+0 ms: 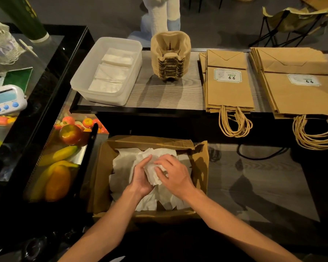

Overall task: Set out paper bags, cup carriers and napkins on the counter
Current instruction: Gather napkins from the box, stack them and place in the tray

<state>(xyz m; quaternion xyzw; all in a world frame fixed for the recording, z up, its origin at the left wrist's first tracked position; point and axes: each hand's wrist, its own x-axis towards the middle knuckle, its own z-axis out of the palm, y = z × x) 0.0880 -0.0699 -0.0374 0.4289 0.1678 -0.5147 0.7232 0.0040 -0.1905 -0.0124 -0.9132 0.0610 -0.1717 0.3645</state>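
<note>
While both hands work low in the cardboard box (201,167), the left hand (141,176) cups a small bundle of napkins (152,173) from one side, fingers curled round it. The right hand (175,175) closes on the same bundle from the other side, fingertips pinching its upper edge. Loose napkins (125,167) lie crumpled under and around both hands. To do this step well, I would square the bundle's edges between the 2 palms before lifting, so that it lands flat rather than fanned.

Ahead of the hands and to their left, the plastic tub (102,99) on the counter (165,95) already holds folded napkins (112,72) with room beside them. Straight ahead stand the stacked cup carriers (169,57). Ahead and to the right lie 2 piles of paper bags (228,91), handles hanging toward the hands.
</note>
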